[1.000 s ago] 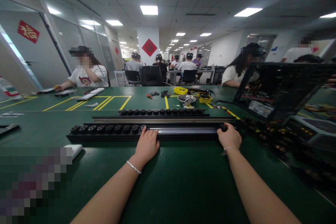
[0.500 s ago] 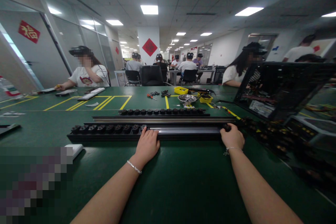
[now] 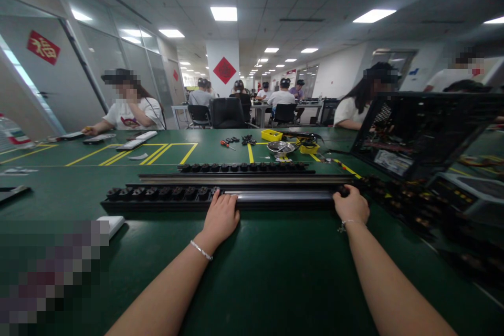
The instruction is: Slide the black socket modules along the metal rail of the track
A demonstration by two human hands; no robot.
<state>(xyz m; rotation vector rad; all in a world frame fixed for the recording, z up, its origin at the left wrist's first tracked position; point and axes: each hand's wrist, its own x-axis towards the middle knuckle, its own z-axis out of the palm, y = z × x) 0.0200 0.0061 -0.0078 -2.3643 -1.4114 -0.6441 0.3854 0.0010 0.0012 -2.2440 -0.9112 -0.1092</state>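
A black socket strip [image 3: 157, 193] lies on the dark green table [image 3: 275, 273], its bare rail [image 3: 279, 197] glossy grey. At twelve o'clock a second black strip [image 3: 244, 168] sits before two yellow bins [image 3: 271, 135] and a silver bowl [image 3: 280, 147]. Yellow lines [image 3: 173, 153] cross the table at eleven o'clock. Red diamond sign [image 3: 224, 70] on a white pillar.

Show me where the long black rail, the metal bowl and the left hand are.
long black rail [image 3: 165, 198], head view, left half.
metal bowl [image 3: 280, 147], head view, rim.
left hand [image 3: 221, 219], head view, back of hand.
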